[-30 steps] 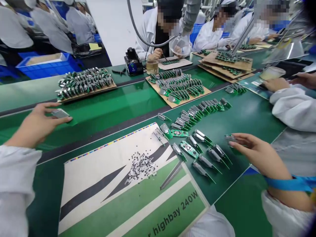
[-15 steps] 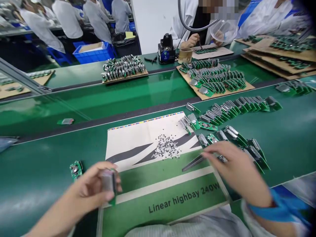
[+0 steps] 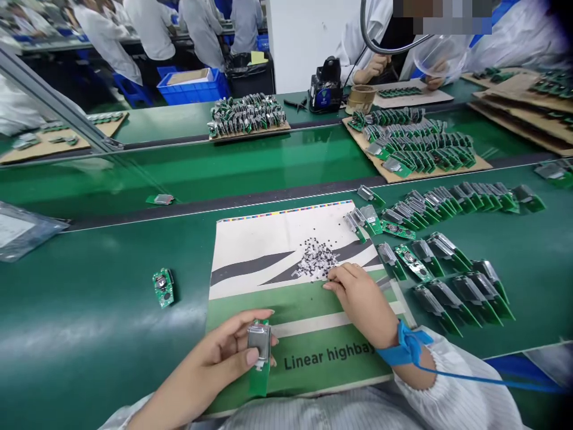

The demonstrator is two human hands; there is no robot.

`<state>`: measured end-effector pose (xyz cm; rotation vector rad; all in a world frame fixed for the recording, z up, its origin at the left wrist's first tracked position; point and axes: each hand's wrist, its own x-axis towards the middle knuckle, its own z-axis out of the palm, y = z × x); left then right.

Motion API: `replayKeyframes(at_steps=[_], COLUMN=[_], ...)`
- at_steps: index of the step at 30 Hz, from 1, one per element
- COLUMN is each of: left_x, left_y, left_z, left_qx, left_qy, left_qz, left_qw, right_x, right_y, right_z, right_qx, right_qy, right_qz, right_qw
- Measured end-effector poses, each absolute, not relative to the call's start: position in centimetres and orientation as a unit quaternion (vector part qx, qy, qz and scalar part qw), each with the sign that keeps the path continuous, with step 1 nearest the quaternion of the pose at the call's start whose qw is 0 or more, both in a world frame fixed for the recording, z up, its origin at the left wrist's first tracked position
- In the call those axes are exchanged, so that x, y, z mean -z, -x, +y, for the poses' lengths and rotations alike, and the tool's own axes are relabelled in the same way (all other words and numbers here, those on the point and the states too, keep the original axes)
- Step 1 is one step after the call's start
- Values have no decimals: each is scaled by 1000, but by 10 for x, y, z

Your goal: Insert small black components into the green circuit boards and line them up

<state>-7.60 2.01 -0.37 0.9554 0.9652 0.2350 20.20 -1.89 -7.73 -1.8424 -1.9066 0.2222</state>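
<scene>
Two hands work over a printed card (image 3: 250,269) on the green counter (image 3: 89,310). The left hand (image 3: 210,358) grips a green circuit board (image 3: 259,382) with a silver metal case (image 3: 259,340) — a firm, steady hold by the sides. The right hand (image 3: 362,301) has loose fingers, holding nothing that shows, just beside a small pile of tiny metal parts (image 3: 316,260) on the card.

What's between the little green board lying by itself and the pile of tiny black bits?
In the head view, green belt and then a striped sheet lie between the little green board and the tiny black bits.
</scene>
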Motion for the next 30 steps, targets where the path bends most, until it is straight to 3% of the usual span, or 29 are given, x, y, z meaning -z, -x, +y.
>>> replayKeyframes(at_steps=[11, 17, 25, 30], left_x=[13, 3, 1, -5], left_y=[63, 48, 19, 11], left_z=[18, 16, 7, 2], left_qx=[-113, -100, -147, -161], left_qy=[-441, -438, -487, -511], left_qz=[419, 427, 399, 358], left_qw=[786, 784, 762, 765], right_x=[74, 43, 1, -8], right_y=[-198, -206, -202, -190], right_z=[-25, -33, -56, -63], right_qx=[-100, -177, -311, -259], right_qy=[669, 641, 593, 574], right_qz=[-678, -667, -662, -677], right_qw=[287, 337, 337, 381])
